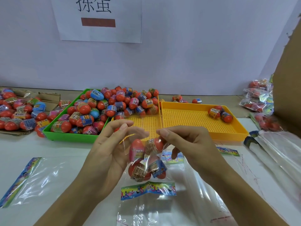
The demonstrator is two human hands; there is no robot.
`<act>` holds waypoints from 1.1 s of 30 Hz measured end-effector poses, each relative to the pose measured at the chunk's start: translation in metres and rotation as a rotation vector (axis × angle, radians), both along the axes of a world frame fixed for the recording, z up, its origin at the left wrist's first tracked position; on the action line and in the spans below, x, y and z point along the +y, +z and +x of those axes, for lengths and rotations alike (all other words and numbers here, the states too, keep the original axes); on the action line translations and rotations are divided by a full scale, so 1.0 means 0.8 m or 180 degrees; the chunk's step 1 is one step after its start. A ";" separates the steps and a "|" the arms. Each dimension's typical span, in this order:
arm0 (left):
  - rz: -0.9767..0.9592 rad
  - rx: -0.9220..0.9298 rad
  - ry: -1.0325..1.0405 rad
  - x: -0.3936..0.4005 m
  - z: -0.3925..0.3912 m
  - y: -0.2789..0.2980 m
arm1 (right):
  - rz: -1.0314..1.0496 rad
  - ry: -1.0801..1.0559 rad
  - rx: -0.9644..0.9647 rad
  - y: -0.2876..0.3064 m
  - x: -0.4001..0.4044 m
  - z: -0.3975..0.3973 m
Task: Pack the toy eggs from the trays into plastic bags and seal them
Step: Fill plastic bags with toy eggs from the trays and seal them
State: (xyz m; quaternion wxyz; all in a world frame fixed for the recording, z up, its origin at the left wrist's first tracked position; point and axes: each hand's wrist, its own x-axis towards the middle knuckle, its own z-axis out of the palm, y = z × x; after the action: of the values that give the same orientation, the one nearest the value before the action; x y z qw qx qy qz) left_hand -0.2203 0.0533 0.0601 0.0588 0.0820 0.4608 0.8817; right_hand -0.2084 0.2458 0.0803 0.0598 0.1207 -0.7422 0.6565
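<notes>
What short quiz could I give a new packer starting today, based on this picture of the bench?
1. Multiple choice: which tray is piled high with toy eggs? A) the green plastic tray B) the right-hand yellow perforated tray C) neither

2. True or false: the clear plastic bag of eggs held up between the left hand and right hand contains several orange toy eggs.

3. Short answer: what lies flat on the white table at the near left?

Key
1. A
2. True
3. An empty clear plastic bag with a colourful printed strip
</notes>
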 end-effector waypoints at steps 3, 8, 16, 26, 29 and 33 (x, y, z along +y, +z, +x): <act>-0.0119 -0.0058 0.0037 0.001 -0.001 -0.002 | -0.0027 -0.0006 -0.0036 0.001 -0.001 0.000; -0.0397 -0.0075 -0.0054 0.000 0.000 -0.001 | -0.0150 -0.0026 -0.0083 0.007 0.001 0.000; -0.0352 -0.0034 -0.0006 0.001 0.005 0.007 | -0.0378 0.0129 -0.0203 0.008 0.006 -0.001; -0.0317 0.0085 -0.0104 0.001 0.006 0.010 | -0.0632 0.0509 -0.0098 0.010 0.019 -0.008; -0.0347 0.0233 -0.0021 0.002 0.008 0.013 | -0.0609 0.0617 -0.0056 0.012 0.020 -0.008; -0.0490 0.0470 -0.0002 0.002 0.010 0.014 | -0.0619 0.0607 0.0004 0.010 0.021 -0.010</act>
State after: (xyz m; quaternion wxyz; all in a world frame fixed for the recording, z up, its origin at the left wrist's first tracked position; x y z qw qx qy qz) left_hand -0.2127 0.0548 0.0712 0.0311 0.1422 0.5302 0.8353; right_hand -0.2160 0.2627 0.0884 0.0090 0.1847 -0.6602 0.7280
